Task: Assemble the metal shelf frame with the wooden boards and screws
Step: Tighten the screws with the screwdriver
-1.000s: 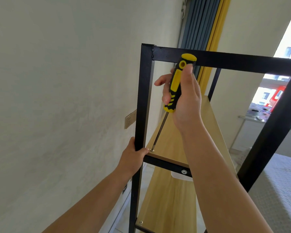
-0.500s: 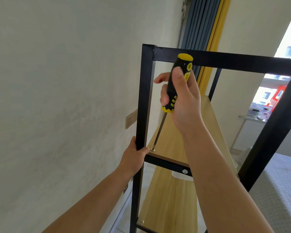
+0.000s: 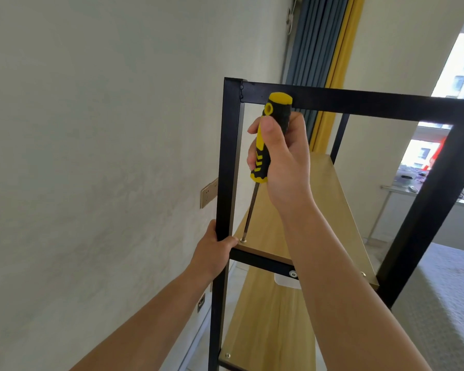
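The black metal shelf frame (image 3: 228, 162) stands against the wall, with a light wooden board (image 3: 322, 210) on its upper rail and another board (image 3: 268, 328) below. My left hand (image 3: 214, 253) grips the front left post just where the upper board meets it. My right hand (image 3: 281, 159) holds a yellow and black screwdriver (image 3: 268, 135) by the handle. Its shaft slants down, and the tip sits in a screw (image 3: 243, 240) at the board's near left corner. A second screw (image 3: 363, 274) shows at the near right corner.
A plain wall (image 3: 91, 156) runs close on the left, carrying a socket plate (image 3: 209, 192). Blue and yellow curtains (image 3: 324, 49) hang behind the frame. A grey patterned surface (image 3: 445, 303) lies at the lower right, and a window with a cluttered sill (image 3: 413, 180) is beyond.
My right hand has turned the screwdriver handle, so the yellow eyelet near its top now faces left. The tip stays in the same screw. My left hand has not moved.
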